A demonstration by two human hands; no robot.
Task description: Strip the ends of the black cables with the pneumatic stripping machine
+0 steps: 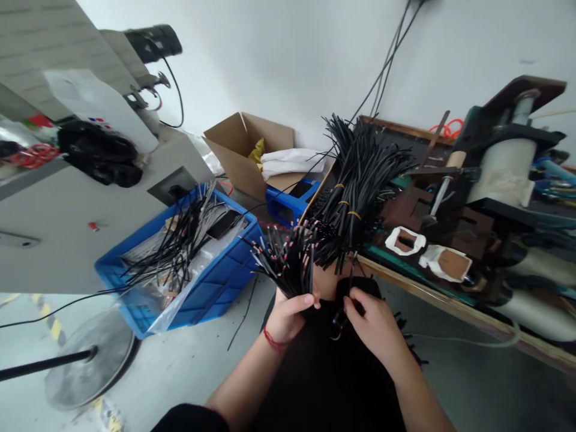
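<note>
My left hand (288,316) is closed around a bundle of black cables (288,264), whose cut ends fan upward and show red and pale tips. To its right, over my dark-clothed lap, my right hand (375,324) has thumb and fingers pinched together. Beside those fingertips is a small dark piece (338,318) with a yellowish bit below it; whether they grip it is unclear. On the workbench just ahead lie larger bunches of black cables (360,174), tied with yellow bands (354,215).
A blue crate (234,270) with loose cables and plastic film stands left. Behind it sits an open cardboard box (229,141) by the wall. A machine with cylinders (504,168) occupies the bench at right, whose wooden edge (418,285) runs near my right arm. A round metal base (90,366) rests on the floor.
</note>
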